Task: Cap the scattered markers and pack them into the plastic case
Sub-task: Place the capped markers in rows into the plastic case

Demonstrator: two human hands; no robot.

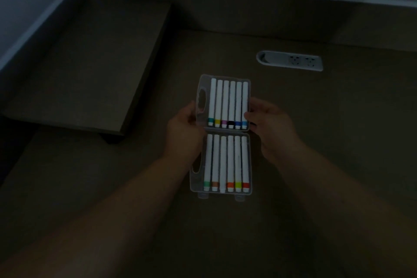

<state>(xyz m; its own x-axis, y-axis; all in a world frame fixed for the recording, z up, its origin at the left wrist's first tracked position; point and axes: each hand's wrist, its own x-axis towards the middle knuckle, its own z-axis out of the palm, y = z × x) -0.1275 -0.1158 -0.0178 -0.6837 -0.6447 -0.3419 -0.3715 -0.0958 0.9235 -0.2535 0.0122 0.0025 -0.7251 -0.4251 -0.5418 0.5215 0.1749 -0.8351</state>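
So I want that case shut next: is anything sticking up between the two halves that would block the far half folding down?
Nothing visible does. The markers lie flat in both halves of the case; each hand, left and right, holds a side edge.

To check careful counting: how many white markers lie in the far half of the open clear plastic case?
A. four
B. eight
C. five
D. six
D: six white markers lie side by side in the far half of the open clear plastic case, their coloured bands toward the hinge.
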